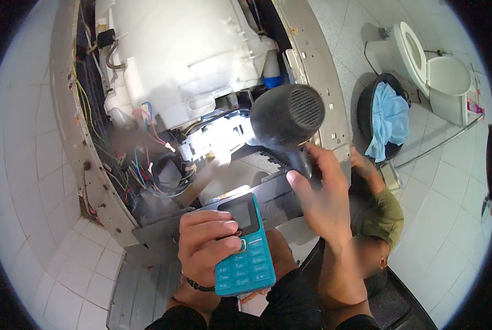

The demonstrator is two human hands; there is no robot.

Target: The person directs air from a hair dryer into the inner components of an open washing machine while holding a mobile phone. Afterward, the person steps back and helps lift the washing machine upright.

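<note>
My left hand grips a teal keypad phone, thumb and fingers across its upper keys and small dark screen. The phone's top end points into an opened appliance, where a bright glow falls on a white plastic part. In my right hand is the handle of a black hair dryer. The dryer's round vented back faces up and right; its front end lies close to the lit part. Loose coloured wires hang left of that part. Above it bulges a large white plastic tub.
A metal frame surrounds the tub. Another person with an olive sleeve crouches at right, a hand near the frame's edge. Farther right are a black basin with blue cloth and a toilet.
</note>
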